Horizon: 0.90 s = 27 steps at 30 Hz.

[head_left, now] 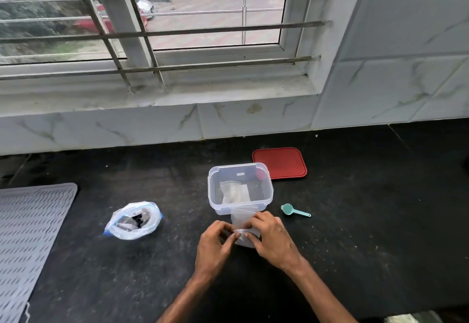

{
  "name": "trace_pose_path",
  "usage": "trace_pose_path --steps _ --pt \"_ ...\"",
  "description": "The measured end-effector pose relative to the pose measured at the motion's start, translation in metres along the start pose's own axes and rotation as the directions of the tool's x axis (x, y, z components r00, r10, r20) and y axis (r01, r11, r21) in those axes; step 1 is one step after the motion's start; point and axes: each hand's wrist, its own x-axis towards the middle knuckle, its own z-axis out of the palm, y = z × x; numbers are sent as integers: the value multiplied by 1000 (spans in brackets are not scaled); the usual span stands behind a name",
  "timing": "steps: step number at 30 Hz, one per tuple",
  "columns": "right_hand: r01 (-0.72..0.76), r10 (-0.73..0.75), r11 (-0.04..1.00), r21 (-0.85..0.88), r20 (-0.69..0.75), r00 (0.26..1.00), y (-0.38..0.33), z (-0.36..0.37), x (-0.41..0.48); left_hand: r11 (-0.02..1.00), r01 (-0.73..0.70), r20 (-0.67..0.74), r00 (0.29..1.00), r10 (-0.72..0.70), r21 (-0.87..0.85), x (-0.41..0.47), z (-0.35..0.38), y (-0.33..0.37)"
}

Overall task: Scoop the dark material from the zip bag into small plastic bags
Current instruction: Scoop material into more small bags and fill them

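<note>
A small clear plastic bag [241, 218] lies on the black counter in front of a clear plastic box. My left hand [215, 244] and my right hand [270, 237] both pinch the bag along its near edge, fingertips almost meeting. The zip bag [133, 221] with a blue seal stands open to the left, dark material showing inside. A small teal scoop [294, 211] lies on the counter to the right of the box, apart from both hands.
The clear box [239, 170] holds more small bags. Its red lid [279, 162] lies behind it on the right. A grey ribbed mat [28, 233] covers the counter's left end. A tiled wall and window sill run along the back.
</note>
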Motion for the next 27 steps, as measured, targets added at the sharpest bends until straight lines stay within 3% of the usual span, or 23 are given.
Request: trace_pose_path --steps 8,12,15,19,21,24,27 --pt "11 -13 999 -37 -57 998 -20 6 2 999 -35 8 999 35 37 -1 -16 -5" --pt "-5 3 999 -38 -59 998 -31 10 3 999 -44 40 998 45 -22 -2 -23 -6" --pt "-44 46 996 78 -21 999 -36 9 6 995 -18 36 999 22 -103 -2 -30 -8" --pt "-218 245 928 302 -53 968 -34 5 11 971 76 -21 996 -83 -226 -3 -36 -8" --pt "-247 278 915 319 -56 959 -38 5 13 956 92 -12 995 -99 -278 -3 -38 -7" --pt "-271 305 906 326 -55 951 -40 7 14 921 107 43 994 -98 -374 -2 -39 -8" --pt "-288 340 847 447 -39 940 -42 4 18 830 171 219 974 -60 -530 0 -43 -9"
